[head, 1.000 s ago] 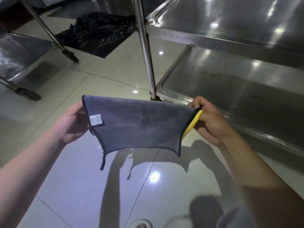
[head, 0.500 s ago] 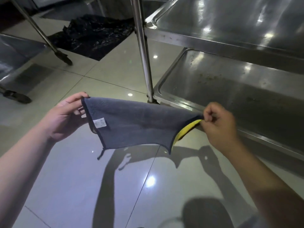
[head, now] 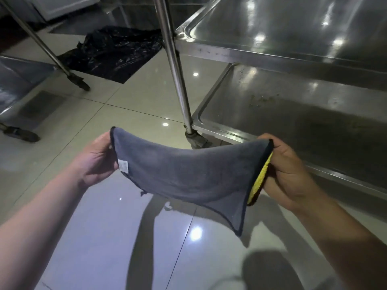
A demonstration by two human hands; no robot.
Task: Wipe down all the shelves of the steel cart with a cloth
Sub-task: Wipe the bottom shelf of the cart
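Left hand: your left hand held one end of the soft grey microfibre cloth with the yellow underside, fingers tucked behind the fabric and thumb towards you beside the small white label.
Right hand: your right hand gripped the opposite end, fingers curled round the bunched edge where the yellow face showed.
Change in the cloth: half a second before, the cloth was pulled nearly flat between your hands; now it sagged in the middle, and one corner hung lower, below and just left of your right hand.
Change in the grip: your right hand had gone from a fingertip pinch on the corner to a fuller hold down the side edge.
Where the cloth was: it hung in the air between your hands above the glossy pale tiled floor, touching no shelf.
Cart: the lower shelf of the stainless steel cart lay just beyond your right hand, with brownish specks on its surface; the upper steel shelf was above it, farther from you.
Other things: a crumpled black plastic bag lay on the floor well beyond your left hand.
Meaning for the task: you seemed to be readying or folding the cloth; the lower shelf, judged by its specks, was not yet clean and looked the nearest place to start.
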